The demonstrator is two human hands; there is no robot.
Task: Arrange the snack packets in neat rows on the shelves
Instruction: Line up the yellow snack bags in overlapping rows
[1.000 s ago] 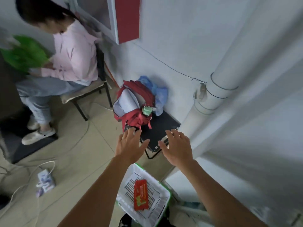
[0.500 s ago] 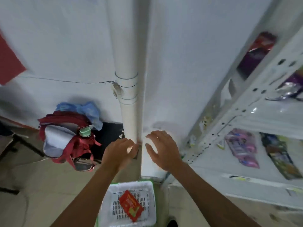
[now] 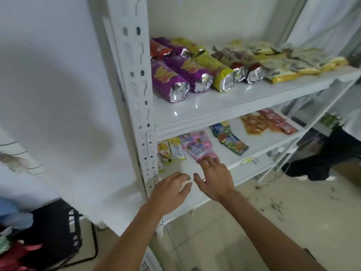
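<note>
Left hand (image 3: pixel 169 192) hovers loosely curled and empty at the lower shelf (image 3: pixel 252 142) edge; right hand (image 3: pixel 214 178) spreads open, fingertips seemingly brushing the pink packets (image 3: pixel 197 146). Purple packets (image 3: pixel 175 75) lie on the upper shelf (image 3: pixel 234 98).

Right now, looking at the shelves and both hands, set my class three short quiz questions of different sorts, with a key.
1. True or false: the right hand holds a packet.
2. Which packets lie nearest the right hand's fingertips? A purple B pink C orange
3. Fill in: the purple packets lie on the ____ shelf.

Key: 1 false, both it and the left hand are empty. 2 B, the pink packets. 3 upper.
</note>
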